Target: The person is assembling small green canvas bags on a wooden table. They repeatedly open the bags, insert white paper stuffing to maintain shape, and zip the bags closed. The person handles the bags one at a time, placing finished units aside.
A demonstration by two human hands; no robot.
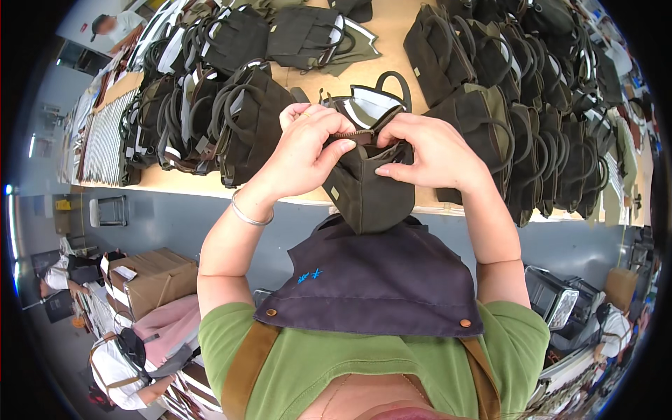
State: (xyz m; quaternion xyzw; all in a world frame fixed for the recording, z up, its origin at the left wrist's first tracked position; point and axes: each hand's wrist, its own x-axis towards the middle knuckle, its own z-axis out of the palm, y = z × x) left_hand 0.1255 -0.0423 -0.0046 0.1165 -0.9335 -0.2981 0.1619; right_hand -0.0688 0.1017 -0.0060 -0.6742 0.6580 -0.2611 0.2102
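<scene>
A person at a long workbench (392,28) holds a small dark olive bag (367,189) up in front of the chest, just above the top edge of a dark apron (378,280), seemingly so that its zipped mouth sits close under the eyes. The left hand (308,150) is closed in a pinch on the near end of the zipper (358,134), fingers curled over the bag's rim and thumb pressing from the front; a thin metal bracelet (246,215) circles that wrist. The right hand (427,150) clamps the opposite side of the opening, fingers folded inward and thumb lying along the fabric, holding the mouth taut between the two grips. Both forearms rise steeply from the lower edge, elbows tucked, wrists bent toward each other. Whether the zipper slider itself is between the left fingertips is hard to tell. Behind the hands, a second bag with a pale lining (374,101) stands open on the bench, and rows of finished dark bags (231,119) are packed upright on either side, handles up. Cardboard boxes (157,276) stand on the floor to the left.
</scene>
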